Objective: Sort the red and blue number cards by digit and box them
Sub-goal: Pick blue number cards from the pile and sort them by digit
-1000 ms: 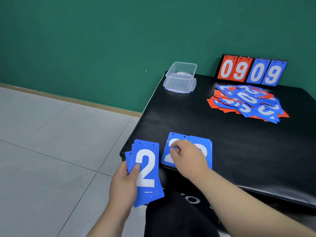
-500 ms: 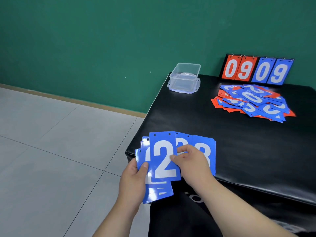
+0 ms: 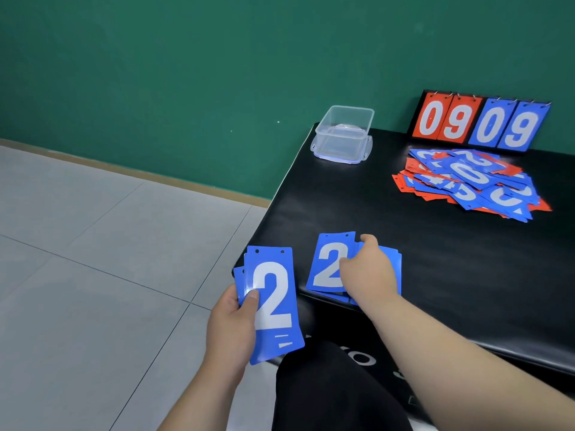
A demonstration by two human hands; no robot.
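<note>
- The left hand (image 3: 231, 328) holds a small fan of blue cards (image 3: 272, 303) off the near-left corner of the black table (image 3: 404, 244) — thumb pressed beside the top card's white 2.
- The right hand (image 3: 368, 272) pinches the right edge of a blue 2 card (image 3: 329, 262), which lies on a short blue stack at the table's near edge.
- A loose heap of red and blue cards (image 3: 469, 181) lies far right, just before the flip scoreboard (image 3: 479, 122) reading 0909.
- The clear box (image 3: 343, 132) stands at the far-left corner.
</note>
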